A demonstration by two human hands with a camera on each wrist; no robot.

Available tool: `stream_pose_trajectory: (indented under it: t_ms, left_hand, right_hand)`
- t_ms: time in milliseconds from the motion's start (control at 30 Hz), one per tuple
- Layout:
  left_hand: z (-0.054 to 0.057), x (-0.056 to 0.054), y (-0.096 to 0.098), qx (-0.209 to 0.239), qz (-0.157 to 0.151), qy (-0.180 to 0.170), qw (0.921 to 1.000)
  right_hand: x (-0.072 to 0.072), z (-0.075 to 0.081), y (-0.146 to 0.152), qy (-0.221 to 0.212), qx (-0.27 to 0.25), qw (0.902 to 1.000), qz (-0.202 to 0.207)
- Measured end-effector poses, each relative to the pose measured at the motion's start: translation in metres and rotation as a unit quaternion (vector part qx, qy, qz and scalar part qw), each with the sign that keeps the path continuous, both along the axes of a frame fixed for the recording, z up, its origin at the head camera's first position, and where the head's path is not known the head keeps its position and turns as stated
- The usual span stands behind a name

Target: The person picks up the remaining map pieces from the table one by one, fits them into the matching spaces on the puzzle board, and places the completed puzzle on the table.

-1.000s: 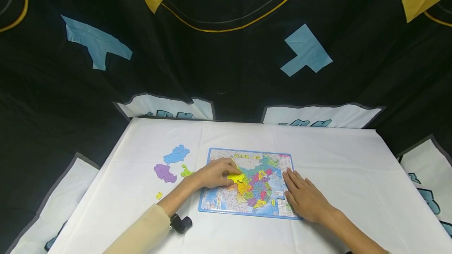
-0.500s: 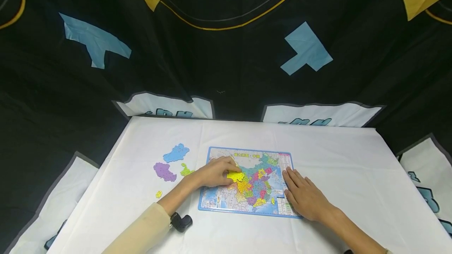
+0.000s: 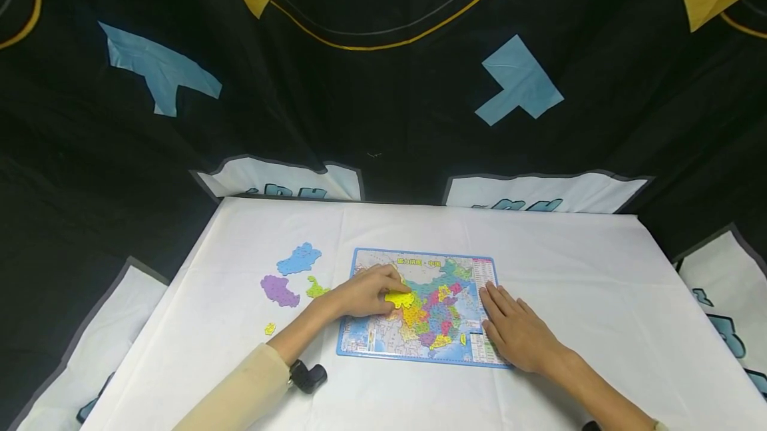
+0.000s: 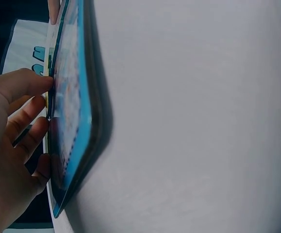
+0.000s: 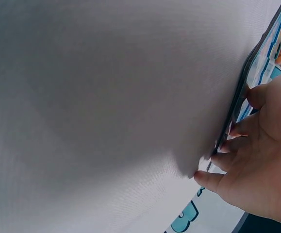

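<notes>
A map puzzle board [image 3: 359,346] with a blue rim lies on the white table, its right part filled with coloured regions. My left hand [image 3: 370,292] reaches over the board's left half and pinches a bright yellow puzzle piece [image 3: 399,300] between thumb and fingers, close over the map. In the left wrist view, the fingertips [image 4: 46,83] are right at the board's surface. My right hand [image 3: 521,331] lies flat along the board's right edge, fingers straight. The right wrist view has those fingers [image 5: 235,144] against the rim.
Left of the board lie loose pieces: a blue one [image 3: 299,260], a purple one [image 3: 279,292], a green one [image 3: 315,288] near my left forearm, and a small yellow one [image 3: 270,329]. A black curtain [image 3: 383,124] hangs behind the table [image 3: 593,271].
Both hands keep their places on the board. Under the left fingers the yellow piece has shifted only slightly.
</notes>
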State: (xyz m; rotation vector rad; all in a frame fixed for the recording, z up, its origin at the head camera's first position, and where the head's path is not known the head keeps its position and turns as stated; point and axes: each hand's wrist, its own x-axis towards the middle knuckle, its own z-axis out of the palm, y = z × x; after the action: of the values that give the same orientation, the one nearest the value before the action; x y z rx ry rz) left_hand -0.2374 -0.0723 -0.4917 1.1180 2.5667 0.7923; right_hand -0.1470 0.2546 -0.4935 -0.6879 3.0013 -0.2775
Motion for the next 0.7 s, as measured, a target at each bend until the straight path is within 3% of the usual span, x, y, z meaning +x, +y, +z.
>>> stream_pose_trajectory:
  t_ms: [500, 700]
  left_hand:
    - [0.0043, 0.0001, 0.0036, -0.023, -0.002, 0.023, 0.9995]
    - [0.0063, 0.0011, 0.0035, -0.019, -0.003, 0.011, 0.9998]
  right_hand:
    - [-0.0016, 0.0018, 0.0002, 0.008, -0.001, 1.0000, 0.004]
    - [-0.0006, 0.0000, 0.0006, -0.002, -0.006, 1.0000, 0.004]
